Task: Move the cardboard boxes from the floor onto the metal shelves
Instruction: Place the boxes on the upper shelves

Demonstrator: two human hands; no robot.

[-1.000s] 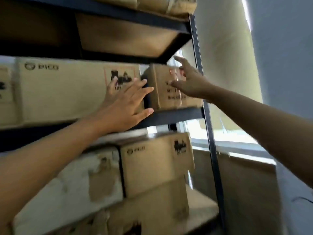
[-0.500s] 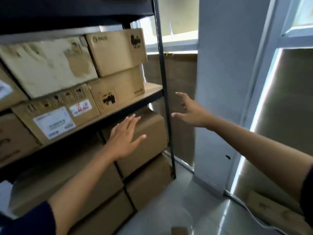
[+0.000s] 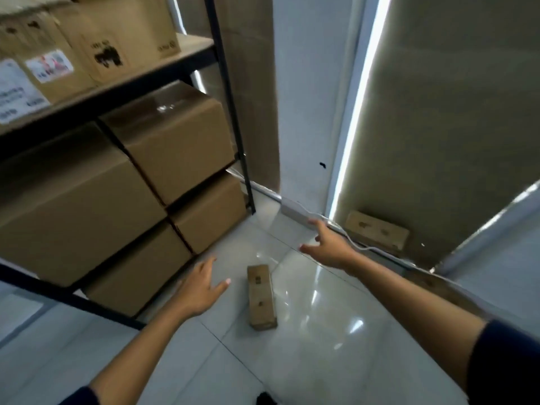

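Lying on the floor (image 3: 321, 361) with its long side pointing away, the small box (image 3: 261, 296) sits between two empty, spread hands, just right of the nearer left hand (image 3: 201, 287), the right hand (image 3: 328, 247) farther off.

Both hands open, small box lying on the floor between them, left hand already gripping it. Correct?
Not quite. The head view shows the left hand open beside the small box, not gripping it; a strip of floor shows between them. The rest holds: the right hand is open too, and the box lies on the floor between the hands.
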